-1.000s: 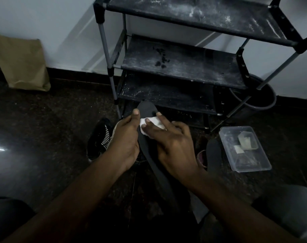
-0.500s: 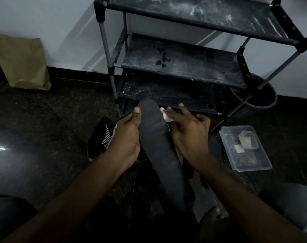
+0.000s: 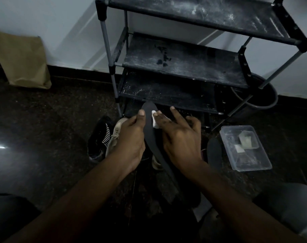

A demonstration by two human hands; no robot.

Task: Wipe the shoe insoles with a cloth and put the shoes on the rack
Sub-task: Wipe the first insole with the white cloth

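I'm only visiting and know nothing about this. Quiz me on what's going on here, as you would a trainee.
1. True or false: the shoes already sit on the rack.
2. Which hand presses the cloth on the insole? A) left hand B) right hand
3. Fill in: the clear box lies on the floor to the ___ of the hands.

Key: 1 false, they lie on the floor; 2 B; 3 right.
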